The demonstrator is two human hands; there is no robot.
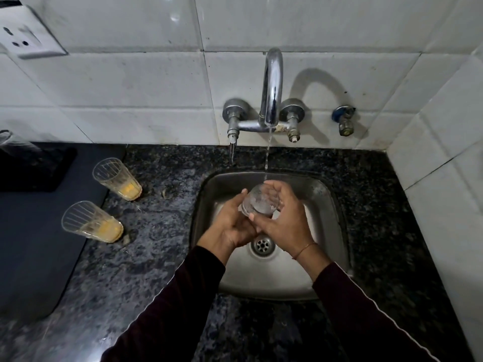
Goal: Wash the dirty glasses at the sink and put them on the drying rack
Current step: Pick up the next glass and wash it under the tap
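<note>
Over the sink (329,205), both hands' fingers (271,188) curl around a glass (260,203) under the tap stream (267,155); turning it slowly should rinse every side without slipping.

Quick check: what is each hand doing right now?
Left hand: holds the glass from below.
Right hand: fingers curled round the same glass, under the running water.
</note>
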